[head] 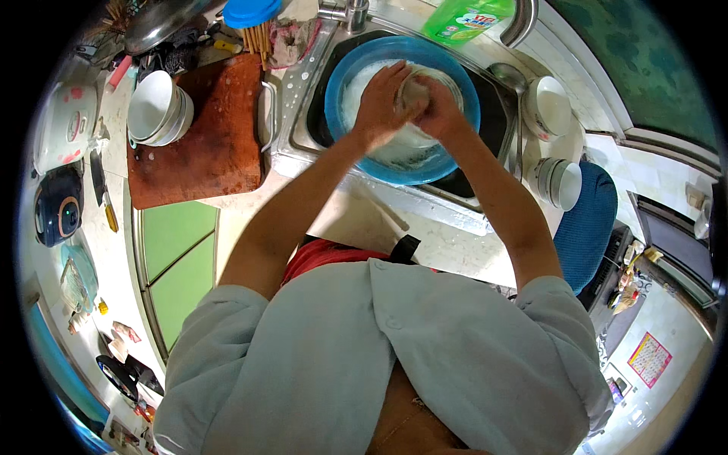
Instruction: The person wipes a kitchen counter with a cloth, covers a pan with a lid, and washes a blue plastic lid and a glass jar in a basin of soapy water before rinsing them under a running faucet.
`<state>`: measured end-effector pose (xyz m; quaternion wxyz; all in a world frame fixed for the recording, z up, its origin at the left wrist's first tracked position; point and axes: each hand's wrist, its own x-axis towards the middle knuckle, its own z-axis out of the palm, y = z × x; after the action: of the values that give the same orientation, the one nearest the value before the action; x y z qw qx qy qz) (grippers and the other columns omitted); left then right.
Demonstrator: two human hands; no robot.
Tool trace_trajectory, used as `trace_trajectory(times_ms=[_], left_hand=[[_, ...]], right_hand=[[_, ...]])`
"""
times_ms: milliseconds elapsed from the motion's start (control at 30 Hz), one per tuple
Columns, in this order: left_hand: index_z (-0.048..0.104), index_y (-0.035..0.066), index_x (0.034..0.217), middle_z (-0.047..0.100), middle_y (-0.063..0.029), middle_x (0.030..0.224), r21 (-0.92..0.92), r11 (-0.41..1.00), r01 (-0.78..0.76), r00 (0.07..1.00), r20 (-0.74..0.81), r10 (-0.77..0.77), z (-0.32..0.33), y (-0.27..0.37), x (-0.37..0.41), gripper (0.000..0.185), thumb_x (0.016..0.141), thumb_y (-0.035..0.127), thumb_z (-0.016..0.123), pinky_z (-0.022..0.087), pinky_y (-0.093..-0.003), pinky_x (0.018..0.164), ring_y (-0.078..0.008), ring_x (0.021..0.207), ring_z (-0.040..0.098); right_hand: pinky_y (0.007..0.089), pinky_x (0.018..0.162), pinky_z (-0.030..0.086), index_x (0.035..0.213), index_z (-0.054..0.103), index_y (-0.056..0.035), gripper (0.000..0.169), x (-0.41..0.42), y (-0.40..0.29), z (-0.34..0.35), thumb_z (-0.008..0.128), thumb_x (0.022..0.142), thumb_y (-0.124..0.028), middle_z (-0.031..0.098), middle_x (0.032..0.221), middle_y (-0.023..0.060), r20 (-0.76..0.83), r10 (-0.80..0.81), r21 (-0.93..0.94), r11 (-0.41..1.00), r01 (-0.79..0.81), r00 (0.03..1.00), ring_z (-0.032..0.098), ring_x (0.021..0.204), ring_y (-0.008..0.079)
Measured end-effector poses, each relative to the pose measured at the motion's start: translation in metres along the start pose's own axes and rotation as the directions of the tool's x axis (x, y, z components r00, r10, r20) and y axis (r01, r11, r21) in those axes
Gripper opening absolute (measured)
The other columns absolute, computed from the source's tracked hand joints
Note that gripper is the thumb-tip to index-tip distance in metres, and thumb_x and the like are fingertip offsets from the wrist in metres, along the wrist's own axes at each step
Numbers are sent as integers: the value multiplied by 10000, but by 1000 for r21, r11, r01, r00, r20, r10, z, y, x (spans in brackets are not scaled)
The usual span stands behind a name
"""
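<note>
A blue plastic basin point(472, 116) sits in the sink with sudsy water point(364, 79). Above the suds, my left hand point(384, 102) lies along the left side of a small pale round dish point(410, 95), fingers pointing away from me and gripping it. My right hand point(437, 108) is curled against the dish from the right. It is blurred, and whether it holds a cloth cannot be told. Just behind my right hand, the ridged rims of white dishes point(449, 79) show in the basin. Foam and my hands hide the rest of the basin's contents.
Left of the sink, stacked white bowls point(153, 111) stand on a wooden cutting board point(216, 153); a knife point(99, 176) lies beyond. More bowls point(554, 182) and a ladle point(515, 79) are at the right. A green detergent bottle point(463, 23) and the faucet point(355, 14) are behind.
</note>
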<state>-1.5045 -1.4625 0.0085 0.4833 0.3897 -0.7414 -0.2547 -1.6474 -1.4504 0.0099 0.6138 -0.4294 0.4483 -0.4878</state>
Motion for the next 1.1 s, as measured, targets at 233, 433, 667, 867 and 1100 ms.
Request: trace_trajectory(times_ms=[233,433,667,867,1100], left_hand=[[521,157,1146,492,-8,1262,117,991,70,985,150,-88,14,15,-5,324,825,148,487,241,-599,936,-281,1192,413],[548,184,1151,516,4,1240,133,975,180,940,270,-211,54,32,10,298,874,168,440,271,-512,958,-206,1197,419],[557,255,1120,480,86,1280,193,979,60,938,325,-122,75,46,-1,297,849,155,488,249,-566,956,-178,1229,385],[618,194,1047,557,8,1195,90,971,-221,844,518,144,71,46,8,266,806,161,509,241,-683,907,-242,1174,456],[636,153,1019,571,-83,1167,366,918,-153,593,777,-210,71,77,27,255,787,167,531,232,-747,849,-293,1150,486]], right_hand=[[382,881,413,1202,457,-102,353,-9,-4,-2,496,881,-242,518,1177,80,158,707,-678,586,-445,690,515,1029,211],[388,908,392,1216,456,-97,374,11,6,-27,506,870,-229,500,1212,108,227,413,-960,245,132,882,495,1073,240],[392,913,387,1212,463,-97,376,-9,27,-13,513,863,-226,500,1213,116,117,285,-613,775,-157,952,488,1083,250],[396,918,383,1209,469,-97,378,-25,23,-21,518,856,-224,500,1214,122,75,289,-522,827,-209,954,483,1092,259],[400,923,379,1205,476,-97,380,-33,24,-26,525,849,-221,500,1216,130,157,242,-826,564,-7,958,476,1103,269]])
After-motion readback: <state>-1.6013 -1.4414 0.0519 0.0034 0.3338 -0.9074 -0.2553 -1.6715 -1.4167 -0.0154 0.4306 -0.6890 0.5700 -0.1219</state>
